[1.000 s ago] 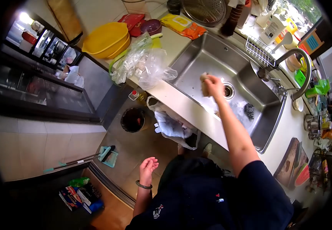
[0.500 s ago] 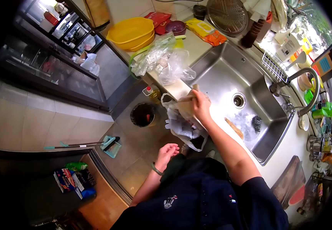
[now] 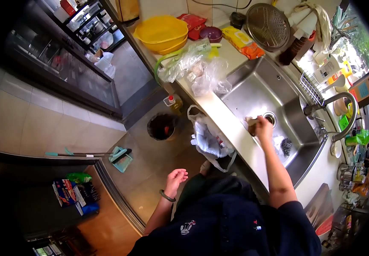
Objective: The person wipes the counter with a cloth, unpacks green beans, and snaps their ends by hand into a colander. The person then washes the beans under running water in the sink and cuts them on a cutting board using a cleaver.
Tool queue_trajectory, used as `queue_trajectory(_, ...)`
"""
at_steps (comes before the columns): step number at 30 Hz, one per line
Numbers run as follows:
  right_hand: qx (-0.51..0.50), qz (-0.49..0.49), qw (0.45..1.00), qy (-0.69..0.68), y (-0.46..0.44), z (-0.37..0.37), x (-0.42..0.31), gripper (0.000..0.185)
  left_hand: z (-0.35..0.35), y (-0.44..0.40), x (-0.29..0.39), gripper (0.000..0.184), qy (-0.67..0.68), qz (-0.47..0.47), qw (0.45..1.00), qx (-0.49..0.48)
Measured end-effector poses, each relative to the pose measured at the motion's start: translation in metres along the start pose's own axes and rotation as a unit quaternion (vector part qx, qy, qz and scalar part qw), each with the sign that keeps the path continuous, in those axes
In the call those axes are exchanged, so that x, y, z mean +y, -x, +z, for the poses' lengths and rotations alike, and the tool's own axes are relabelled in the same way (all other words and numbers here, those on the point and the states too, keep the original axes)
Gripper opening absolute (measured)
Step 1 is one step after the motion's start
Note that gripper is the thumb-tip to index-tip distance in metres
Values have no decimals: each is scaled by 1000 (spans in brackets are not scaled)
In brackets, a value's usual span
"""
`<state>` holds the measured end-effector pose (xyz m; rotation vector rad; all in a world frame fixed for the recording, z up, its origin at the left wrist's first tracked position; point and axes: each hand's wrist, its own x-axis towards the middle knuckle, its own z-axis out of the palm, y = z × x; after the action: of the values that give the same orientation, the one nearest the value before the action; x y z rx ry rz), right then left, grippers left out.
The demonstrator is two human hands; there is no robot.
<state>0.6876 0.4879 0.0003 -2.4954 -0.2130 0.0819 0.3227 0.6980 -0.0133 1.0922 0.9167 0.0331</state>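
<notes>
My right hand (image 3: 263,129) is closed on a brownish cloth (image 3: 251,125) over the near side of the steel sink (image 3: 252,94), beside the drain (image 3: 269,118). A dark scouring pad (image 3: 286,146) lies in whitish suds on the sink floor, to the right of that hand. My left hand (image 3: 176,178), with a dark bangle at the wrist, hangs in front of my body away from the counter. Its fingers are loosely curled, and I see nothing in them.
Clear plastic bags (image 3: 201,72) lie on the counter left of the sink, near yellow basins (image 3: 162,34). Below stand a dark bin (image 3: 162,126), an oil bottle (image 3: 174,102) and a hanging white bag (image 3: 208,138). The faucet (image 3: 350,102) arches at the sink's right.
My right hand has moved with the cloth from the sink's front edge back over the basin. The long brown piece seen near the suds is now out of sight. The view has shifted.
</notes>
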Motion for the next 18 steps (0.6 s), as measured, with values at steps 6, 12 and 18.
queue_trajectory(6,32,8,982,-184,-4,-96,90,12,35,-33,6,21,-34,-3,995,-93)
queue_trajectory(12,37,84,899,-429,44,-146,153,11,75,-52,2,21,-46,-7,986,-162)
queue_trajectory(18,129,55,848,-511,98,-221,127,32,112,-51,4,21,-91,-24,971,-219)
